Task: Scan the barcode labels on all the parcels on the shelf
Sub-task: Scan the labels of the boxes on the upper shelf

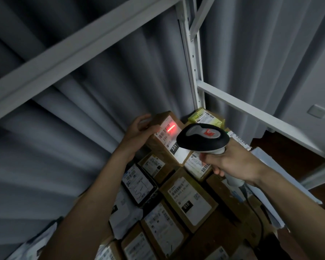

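While the left hand [137, 133] grips a tilted parcel [164, 139], the right hand [231, 162] clasps a scanner [203, 137] aimed up-left at its label [170, 136].

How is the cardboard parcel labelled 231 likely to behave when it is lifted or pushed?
The cardboard parcel probably stays stiff: its edges look straight under the left hand. It seems light, since that one hand holds it tilted. Tilted on other parcels, it may tip if let go.
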